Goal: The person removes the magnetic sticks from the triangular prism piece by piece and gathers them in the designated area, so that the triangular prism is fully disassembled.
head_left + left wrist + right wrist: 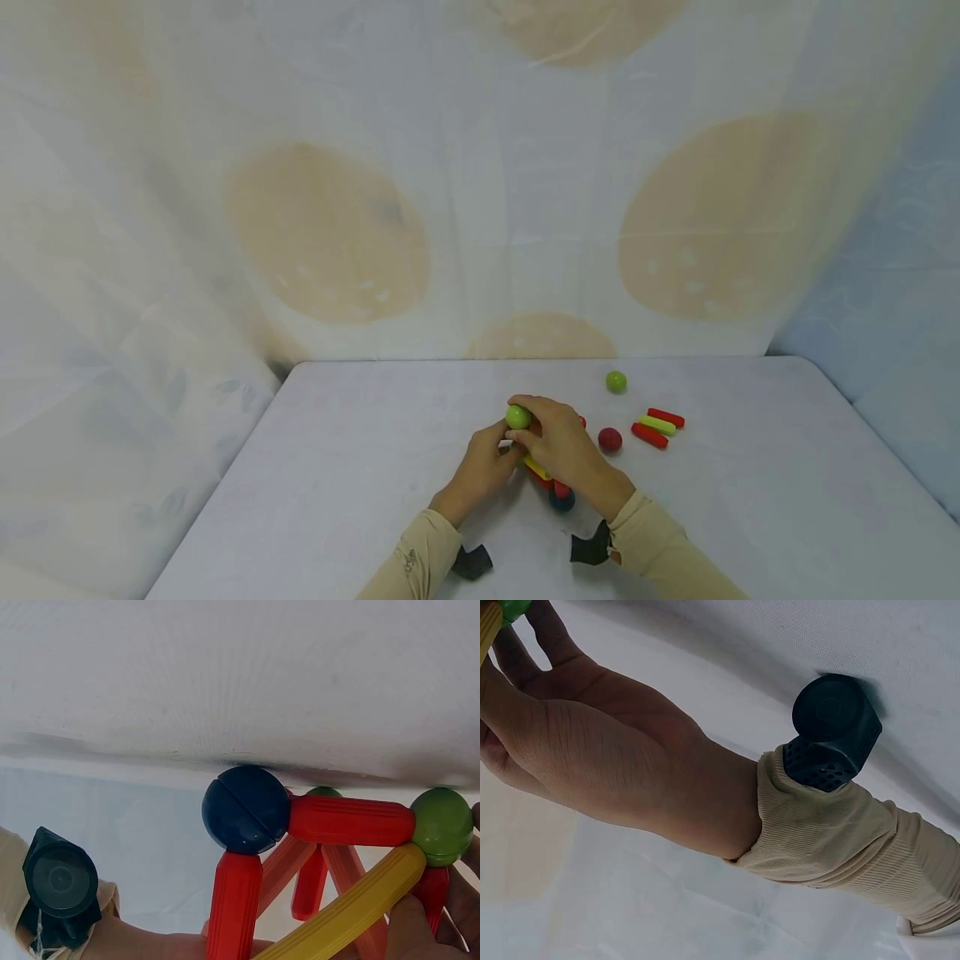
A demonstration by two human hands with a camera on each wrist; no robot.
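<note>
Red-yellow rod-and-ball frame [546,477] gripped by both hands: left hand [486,467], right hand [558,442] on green ball [517,417].

Setting: a makeshift recording booth, not a lived-in room. A pale desk [750,500] under a smooth white cover stands inside draped cloth [480,183], white with large tan circles, which hangs behind and to the left; a light blue sheet [892,292] closes the right side. Black cameras are strapped over beige sleeves at both wrists [829,735]. Only toy rods and balls [652,425] lie on the desk.
</note>
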